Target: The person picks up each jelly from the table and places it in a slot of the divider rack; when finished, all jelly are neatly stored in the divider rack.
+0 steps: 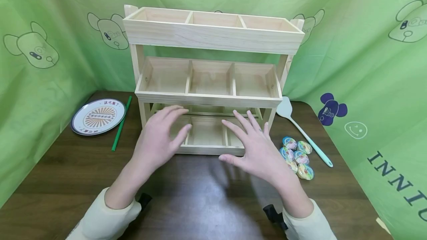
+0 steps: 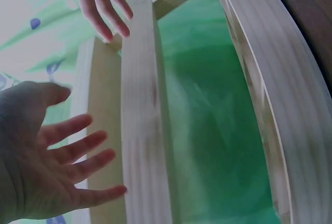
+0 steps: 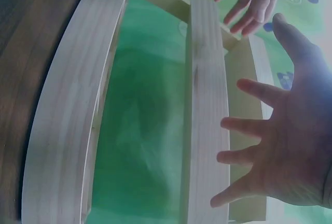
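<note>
Both hands hover in front of a pale wooden three-tier rack, whose tiers are each divided into three compartments. My left hand is at the left of the lower tier, fingers spread and slightly bent, holding nothing. On the other side my right hand spreads its fingers wide, palm toward the rack, also with nothing in it. In the left wrist view the left fingers overlap the rack's front boards. The right wrist view has the right fingers over the boards too. Parts of the bottom tier are hidden behind the hands.
A round patterned plate and a green stick lie on the table left of the rack. To the right are a pale blue spatula and several small lidded cups. Green printed cloth encloses the dark table.
</note>
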{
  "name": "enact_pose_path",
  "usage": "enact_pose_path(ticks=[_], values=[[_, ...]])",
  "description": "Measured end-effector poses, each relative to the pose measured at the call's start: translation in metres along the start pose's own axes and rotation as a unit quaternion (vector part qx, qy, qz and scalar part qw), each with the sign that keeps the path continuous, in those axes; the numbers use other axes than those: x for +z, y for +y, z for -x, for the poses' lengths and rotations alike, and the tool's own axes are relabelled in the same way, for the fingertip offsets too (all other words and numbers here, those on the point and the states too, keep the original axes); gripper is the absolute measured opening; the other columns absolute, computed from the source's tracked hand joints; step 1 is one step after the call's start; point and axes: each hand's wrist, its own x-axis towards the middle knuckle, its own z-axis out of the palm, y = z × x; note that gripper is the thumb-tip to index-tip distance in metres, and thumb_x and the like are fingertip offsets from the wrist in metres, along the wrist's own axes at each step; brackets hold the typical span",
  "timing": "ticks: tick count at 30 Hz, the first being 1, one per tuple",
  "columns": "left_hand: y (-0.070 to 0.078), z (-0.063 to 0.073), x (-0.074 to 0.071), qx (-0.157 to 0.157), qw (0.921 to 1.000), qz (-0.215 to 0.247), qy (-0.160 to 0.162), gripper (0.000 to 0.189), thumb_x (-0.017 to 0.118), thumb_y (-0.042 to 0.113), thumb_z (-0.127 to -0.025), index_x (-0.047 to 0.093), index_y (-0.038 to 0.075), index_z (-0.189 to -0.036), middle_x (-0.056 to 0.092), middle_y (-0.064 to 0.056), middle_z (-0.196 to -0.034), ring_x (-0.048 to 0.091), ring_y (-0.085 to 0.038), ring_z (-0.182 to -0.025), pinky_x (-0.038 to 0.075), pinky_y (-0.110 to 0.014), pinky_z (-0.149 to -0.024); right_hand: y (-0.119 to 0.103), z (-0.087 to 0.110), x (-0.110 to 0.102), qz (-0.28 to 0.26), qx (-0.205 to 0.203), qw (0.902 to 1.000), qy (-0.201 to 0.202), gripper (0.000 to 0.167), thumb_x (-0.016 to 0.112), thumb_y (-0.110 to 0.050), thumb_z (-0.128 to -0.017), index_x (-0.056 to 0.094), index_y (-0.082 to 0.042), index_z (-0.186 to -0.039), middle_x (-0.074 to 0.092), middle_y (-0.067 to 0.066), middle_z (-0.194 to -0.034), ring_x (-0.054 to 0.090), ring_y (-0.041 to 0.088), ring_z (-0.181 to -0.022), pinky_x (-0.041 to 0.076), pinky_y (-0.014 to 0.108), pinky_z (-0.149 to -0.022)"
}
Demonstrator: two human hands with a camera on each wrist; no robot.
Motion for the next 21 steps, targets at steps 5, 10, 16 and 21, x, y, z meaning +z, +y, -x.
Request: enact_pose_path(ticks=[5, 10, 16, 21], values=[[-0.013, -0.004, -0.002, -0.036, 0.9874, 0.093, 0.123, 0.018, 0.068, 0.008, -0.093, 0.071, -0.001, -0.108, 0.069, -0.012, -0.106, 0.064, -0.024, -0.096, 0.051, -0.041, -0.085, 0.003, 0.0, -0.003, -0.015, -0.002, 0.9999, -0.001, 0.087, 0.065, -0.073, -0.084, 0.038, -0.034, -0.157, 0.021, 0.0, -0.167, 0.011, 0.037, -0.153, 0.009, 0.082, -0.106], [-0.028, -0.008, -0.009, -0.101, 0.9592, 0.151, 0.216, 0.013, 0.064, -0.003, -0.09, 0.069, -0.005, -0.102, 0.065, -0.012, -0.097, 0.059, -0.017, -0.093, 0.048, -0.038, -0.083, 0.008, 0.0, -0.009, -0.029, -0.014, 0.9993, 0.017, 0.083, 0.068, -0.067, -0.085, 0.042, -0.03, -0.155, 0.028, 0.002, -0.164, 0.018, 0.034, -0.152, 0.012, 0.076, -0.111], [-0.045, -0.013, -0.014, -0.203, 0.9103, 0.236, 0.273, 0.021, 0.06, -0.005, -0.093, 0.061, -0.007, -0.113, 0.059, 0.001, -0.104, 0.054, -0.012, -0.1, 0.046, -0.027, -0.082, 0.018, 0.003, -0.018, -0.061, -0.019, 0.9967, 0.049, 0.071, 0.075, -0.049, -0.09, 0.05, -0.021, -0.15, 0.04, 0.005, -0.158, 0.029, 0.033, -0.148, 0.025, 0.061, -0.116], [-0.064, -0.017, -0.01, -0.251, 0.8689, 0.288, 0.315, 0.028, 0.057, -0.01, -0.09, 0.055, -0.006, -0.118, 0.054, 0.003, -0.109, 0.053, -0.016, -0.106, 0.044, -0.027, -0.086, 0.029, 0.006, -0.027, -0.086, -0.007, 0.9944, 0.061, 0.058, 0.075, -0.037, -0.093, 0.057, -0.015, -0.143, 0.051, 0.007, -0.149, 0.043, 0.03, -0.14, 0.037, 0.053, -0.111]])
